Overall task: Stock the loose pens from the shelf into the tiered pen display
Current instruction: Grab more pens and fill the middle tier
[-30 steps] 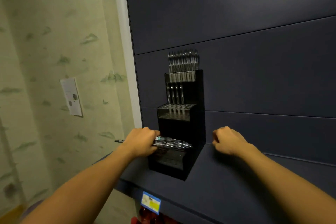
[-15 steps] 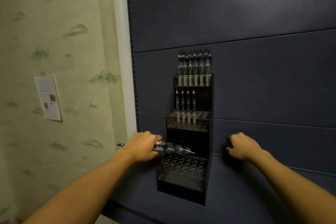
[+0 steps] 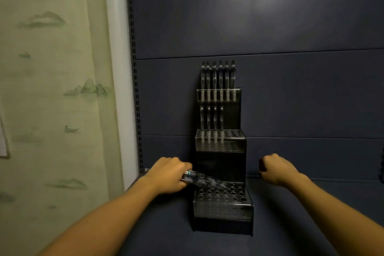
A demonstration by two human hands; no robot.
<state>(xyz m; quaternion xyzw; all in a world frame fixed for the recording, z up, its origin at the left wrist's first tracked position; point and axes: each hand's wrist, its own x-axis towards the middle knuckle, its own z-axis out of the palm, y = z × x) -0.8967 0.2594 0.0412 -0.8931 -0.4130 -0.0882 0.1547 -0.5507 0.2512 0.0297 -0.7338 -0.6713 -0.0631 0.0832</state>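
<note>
The left hand (image 3: 167,175) is gripping a bundle of loose pens (image 3: 202,182), their tips reaching right over the lowest tier of the pen display (image 3: 223,203). Beyond the display, the right hand (image 3: 275,169) is hovering fisted and holding nothing above the shelf (image 3: 311,224).

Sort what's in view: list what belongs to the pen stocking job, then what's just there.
Job:
display
pens in left hand
top-tier pens
middle-tier pens
left hand
right hand
shelf

Just there:
wallpaper
paper on wall
slotted upright
</note>
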